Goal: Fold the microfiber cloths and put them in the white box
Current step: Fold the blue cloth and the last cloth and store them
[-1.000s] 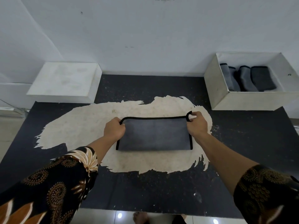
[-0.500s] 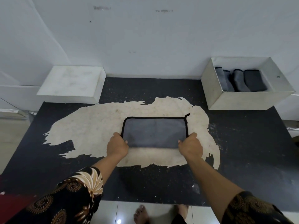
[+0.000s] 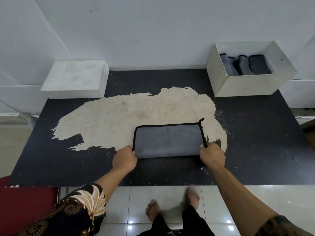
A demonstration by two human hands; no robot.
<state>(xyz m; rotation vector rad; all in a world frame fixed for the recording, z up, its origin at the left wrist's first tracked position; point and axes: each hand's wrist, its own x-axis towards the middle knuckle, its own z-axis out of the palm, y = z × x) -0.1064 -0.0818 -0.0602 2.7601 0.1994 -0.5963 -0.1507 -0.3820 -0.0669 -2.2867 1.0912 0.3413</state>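
Bare feet (image 3: 153, 212) stood on the tiled floor (image 3: 238, 201) at the worktop's (image 3: 255, 142) near edge. Just beyond, the left hand (image 3: 125, 158) pinched the near left corner of a grey, black-trimmed microfiber cloth (image 3: 167, 142), and the right hand (image 3: 212, 155) pinched its near right corner. The cloth lay flat, folded, partly on the worktop's worn pale patch (image 3: 127, 113). At the far right stood the white box (image 3: 242, 86), with folded cloths (image 3: 247, 64) inside; a white block (image 3: 75, 77) sat far left.

A grey, black-edged cloth (image 3: 167, 142) lies folded flat on the table (image 3: 255, 142); other folded cloths (image 3: 245, 64) stand in the white box (image 3: 238, 86).
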